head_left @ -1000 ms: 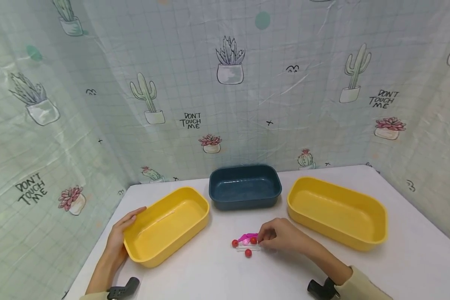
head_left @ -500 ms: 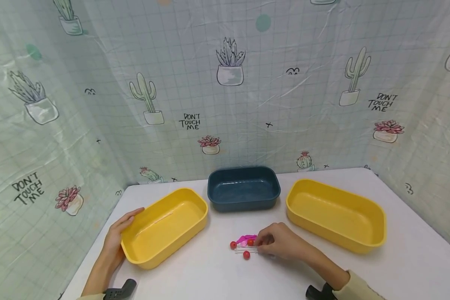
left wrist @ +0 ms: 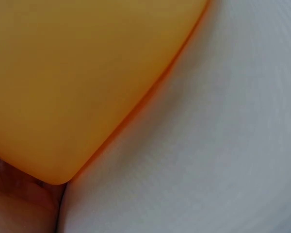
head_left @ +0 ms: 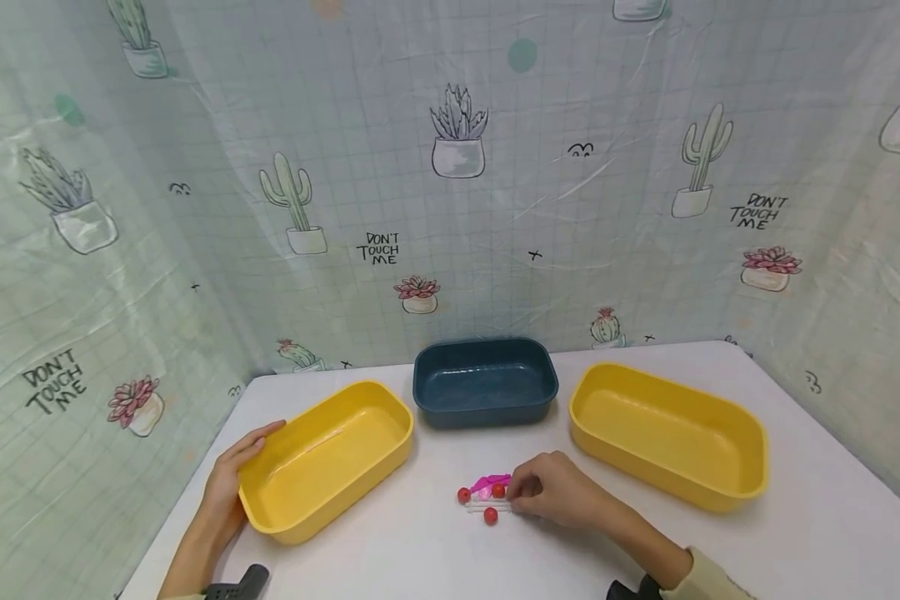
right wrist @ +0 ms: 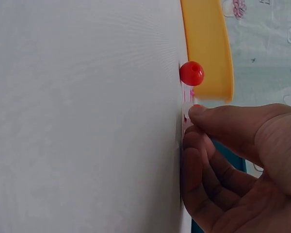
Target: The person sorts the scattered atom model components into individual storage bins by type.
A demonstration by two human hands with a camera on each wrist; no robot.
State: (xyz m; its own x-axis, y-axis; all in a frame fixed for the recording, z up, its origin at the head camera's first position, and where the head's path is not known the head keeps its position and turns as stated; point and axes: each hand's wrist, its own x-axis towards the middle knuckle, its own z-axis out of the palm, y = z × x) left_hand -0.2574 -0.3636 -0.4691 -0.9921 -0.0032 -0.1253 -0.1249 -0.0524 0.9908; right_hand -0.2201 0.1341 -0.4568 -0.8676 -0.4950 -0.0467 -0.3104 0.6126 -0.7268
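My left hand (head_left: 225, 487) lies along the outer left end of the left yellow tray (head_left: 326, 496), its fingers fairly straight against the wall and the fingertips at the rim. The left wrist view shows that tray (left wrist: 82, 82) close up, with a bit of the hand under its corner. My right hand (head_left: 558, 489) is low over the table, thumb and forefinger together at the right end of some thin white sticks (head_left: 482, 507). Around them lie red beads (head_left: 491, 517) and a crumpled pink piece (head_left: 489, 482). One red bead (right wrist: 192, 74) appears above the thumb in the right wrist view.
A dark blue tray (head_left: 487, 417) stands at the back middle. Another yellow tray (head_left: 663, 467) stands to the right, beyond the right forearm. A cactus-printed curtain (head_left: 532, 192) hangs behind and at both sides of the white table (head_left: 390, 554).
The right hand has shifted slightly left over the white sticks. The whole scene has drifted slightly down and left in the view. The left hand stays at the yellow tray.
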